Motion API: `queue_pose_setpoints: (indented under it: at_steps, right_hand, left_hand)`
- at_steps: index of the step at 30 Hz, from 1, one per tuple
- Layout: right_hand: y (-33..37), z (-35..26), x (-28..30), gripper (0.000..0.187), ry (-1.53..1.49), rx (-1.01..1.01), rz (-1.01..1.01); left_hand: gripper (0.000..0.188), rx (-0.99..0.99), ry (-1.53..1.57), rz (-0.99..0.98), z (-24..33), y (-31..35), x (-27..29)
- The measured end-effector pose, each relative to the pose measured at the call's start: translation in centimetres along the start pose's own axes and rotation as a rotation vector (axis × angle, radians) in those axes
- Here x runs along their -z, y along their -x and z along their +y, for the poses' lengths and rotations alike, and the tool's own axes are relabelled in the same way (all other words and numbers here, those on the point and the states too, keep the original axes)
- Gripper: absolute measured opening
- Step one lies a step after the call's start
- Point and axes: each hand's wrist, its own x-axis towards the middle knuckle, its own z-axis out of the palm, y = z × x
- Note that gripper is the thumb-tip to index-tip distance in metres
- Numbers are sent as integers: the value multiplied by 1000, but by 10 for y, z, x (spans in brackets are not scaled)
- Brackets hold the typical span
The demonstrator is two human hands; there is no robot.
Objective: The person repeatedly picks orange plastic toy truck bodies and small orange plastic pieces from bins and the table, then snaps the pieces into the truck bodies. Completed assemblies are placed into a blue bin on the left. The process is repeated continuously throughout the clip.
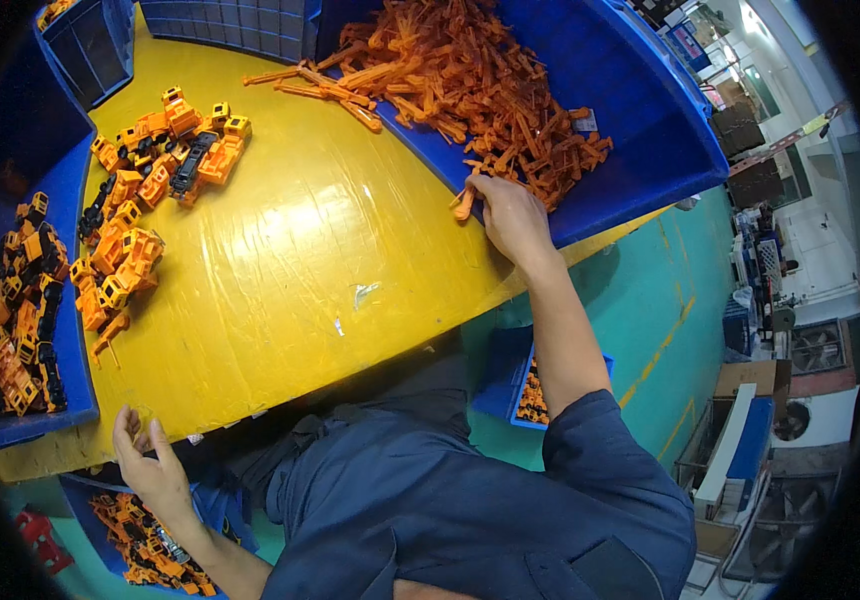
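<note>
My right hand (512,220) is at the near edge of a large blue bin (640,130) at the far right. Its fingers are closed on a long orange plastic toy arm (464,204), whose end sticks out to the left over the table edge of the bin. Many similar orange toy arms (470,70) are heaped in that bin. My left hand (150,462) hovers by the near left table edge, fingers apart and holding nothing. Beyond it, orange and yellow toy construction trucks (135,265) lie in a loose pile on the yellow table (300,290).
A blue bin (90,330) at the left holds more toy trucks. Several orange arms (320,88) spill onto the table at the back. Below the table stand a blue crate (80,500) of trucks and another blue crate (495,385) with small orange parts. Grey-blue bins (235,25) line the back.
</note>
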Motion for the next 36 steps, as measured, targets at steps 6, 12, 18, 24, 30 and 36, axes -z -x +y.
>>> queue_pose_setpoints:
  at_steps: [6, 12, 18, 24, 30, 36]
  right_hand:
    - [-1, 4, -9, 16, 7, 160, 47]
    - [4, -26, -20, 22, -166, 278, 211]
    - [70, -128, -52, 28, -1157, 114, -549]
    - [102, -171, -62, 25, -1333, 103, -760]
    - [106, -180, -66, 24, -1370, -137, -793]
    - [110, -173, -69, 16, -1443, -93, -767]
  left_hand:
    - [36, -53, 28, -40, 28, 6, -13]
    - [36, -83, 183, -150, 74, 14, -30]
    - [42, -193, 590, -320, 131, 16, -65]
    - [14, 118, 1106, -494, 134, 15, -84]
    - [7, 338, 1283, -606, 123, 23, -89]
    - [13, 110, 964, -642, 119, -2, -79]
